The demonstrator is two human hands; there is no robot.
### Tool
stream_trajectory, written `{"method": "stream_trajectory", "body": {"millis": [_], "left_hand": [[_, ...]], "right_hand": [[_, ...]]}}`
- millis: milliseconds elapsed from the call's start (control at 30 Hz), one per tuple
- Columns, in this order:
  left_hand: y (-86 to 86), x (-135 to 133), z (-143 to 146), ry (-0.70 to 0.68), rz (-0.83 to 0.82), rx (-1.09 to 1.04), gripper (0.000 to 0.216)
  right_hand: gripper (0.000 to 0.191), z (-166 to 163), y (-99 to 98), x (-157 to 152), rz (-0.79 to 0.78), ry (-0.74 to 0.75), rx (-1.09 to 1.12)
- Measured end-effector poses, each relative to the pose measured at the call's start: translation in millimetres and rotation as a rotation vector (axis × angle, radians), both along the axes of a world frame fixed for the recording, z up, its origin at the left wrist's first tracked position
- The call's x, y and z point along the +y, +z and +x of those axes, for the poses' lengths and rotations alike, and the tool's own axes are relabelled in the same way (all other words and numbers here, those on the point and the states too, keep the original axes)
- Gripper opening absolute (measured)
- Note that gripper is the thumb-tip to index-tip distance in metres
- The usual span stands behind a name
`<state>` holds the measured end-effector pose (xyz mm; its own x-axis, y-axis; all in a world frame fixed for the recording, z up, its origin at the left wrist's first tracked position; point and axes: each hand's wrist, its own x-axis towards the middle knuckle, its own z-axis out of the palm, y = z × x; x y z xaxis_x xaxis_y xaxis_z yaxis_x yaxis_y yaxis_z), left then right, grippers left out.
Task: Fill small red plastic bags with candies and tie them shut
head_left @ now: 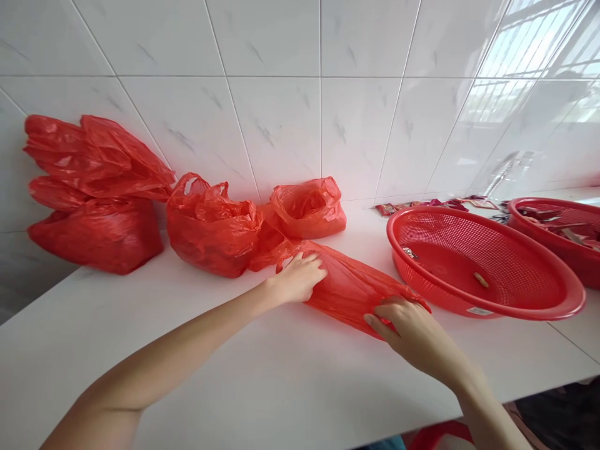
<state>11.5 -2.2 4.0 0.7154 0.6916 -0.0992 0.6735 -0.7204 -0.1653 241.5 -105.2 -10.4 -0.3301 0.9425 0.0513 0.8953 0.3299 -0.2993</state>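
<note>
A flattened red plastic bag (349, 287) lies stretched across the white counter (262, 375) in the middle of the head view. My left hand (300, 276) grips its upper left end with the fingers curled into the plastic. My right hand (412, 328) pinches its lower right end, next to the rim of a red mesh basket (482, 265). The bag is pulled taut between both hands.
Three bulging red plastic bags stand against the tiled wall: a large one (94, 194) at far left, one (210, 228) beside it, one (307, 209) behind my left hand. A second red basket (562, 234) holds wrappers at far right. Loose wrappers (435, 205) lie by the wall.
</note>
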Motion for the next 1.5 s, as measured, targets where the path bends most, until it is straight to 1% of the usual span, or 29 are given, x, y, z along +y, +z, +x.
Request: {"method": "stream_trajectory", "body": {"millis": [67, 133, 267, 333, 400, 433, 533, 633, 700, 767, 833, 900, 967, 1000, 1033, 1100, 1167, 1200, 1233, 1333, 1433, 1500], "left_hand": [[0.7, -5, 4, -0.043, -0.002, -0.043, 0.025], [0.4, -9, 8, -0.074, -0.033, -0.081, 0.022], [-4.3, -13, 11, -0.084, -0.2, -0.129, 0.01], [-7.9, -14, 10, -0.07, -0.297, -0.128, 0.024], [-11.3, -15, 8, -0.048, -0.364, -0.116, 0.044], [-12.8, -15, 7, -0.027, -0.384, -0.108, 0.054], [-15.2, -14, 1, 0.102, -0.442, -0.083, 0.07], [-14.0, -9, -5, 0.255, -0.504, -0.101, 0.075], [-12.3, -6, -8, 0.28, -0.525, -0.119, 0.076], [-11.0, -4, -8, 0.261, -0.529, -0.102, 0.08], [-10.4, -6, -4, 0.209, -0.523, -0.083, 0.08], [-10.5, -9, 1, 0.113, -0.483, -0.117, 0.069], [-11.0, -13, 7, -0.031, -0.401, -0.195, 0.047], [-11.4, -15, 10, -0.103, -0.353, -0.218, 0.038], [-12.0, -16, 12, -0.163, -0.305, -0.224, 0.035], [-13.2, -15, 13, -0.215, -0.244, -0.183, 0.032], [-14.1, -11, 10, -0.155, -0.267, -0.119, 0.029], [-14.2, -9, 7, -0.096, -0.308, -0.101, 0.032], [-14.0, -6, 3, -0.037, -0.36, -0.093, 0.037], [-11.1, 0, -7, 0.102, -0.486, -0.123, 0.052], [-6.8, 1, -10, 0.16, -0.523, -0.127, 0.062], [-5.6, -1, -8, 0.172, -0.527, -0.104, 0.068]], "right_hand": [[0.041, 0, 4.0, -1, 0.061, 0.003, 0.021], [0.036, -1, 5.3, -1, 0.085, 0.004, 0.04], [0.028, -7, -2.2, 6, 0.071, 0.018, -0.001], [0.02, -11, -8.7, 10, 0.039, 0.015, -0.066], [0.006, -14, -14.6, 12, -0.027, -0.008, -0.122], [0.006, -15, -17.1, 13, -0.065, -0.025, -0.137], [0.027, -12, -21.9, 16, -0.161, -0.096, -0.157], [0.036, -3, -22.7, 20, -0.231, -0.153, -0.151], [0.045, 2, -21.3, 22, -0.27, -0.165, -0.14], [0.054, 4, -18.9, 23, -0.296, -0.16, -0.149], [0.051, 4, -16.0, 21, -0.298, -0.138, -0.17], [0.036, 1, -12.8, 19, -0.267, -0.106, -0.17], [0.022, -3, -10.0, 17, -0.207, -0.089, -0.151], [0.021, -5, -8.9, 17, -0.178, -0.093, -0.142], [0.023, -7, -8.3, 17, -0.153, -0.104, -0.138], [0.024, -10, -8.5, 18, -0.124, -0.132, -0.143], [0.014, -11, -10.3, 20, -0.134, -0.149, -0.152], [0.009, -10, -11.5, 21, -0.152, -0.157, -0.149], [0.008, -8, -12.6, 22, -0.175, -0.165, -0.139], [0.025, 0, -14.4, 24, -0.248, -0.17, -0.077], [0.038, 7, -12.2, 26, -0.315, -0.145, -0.043], [0.043, 8, -9.4, 27, -0.35, -0.136, -0.053]]}}
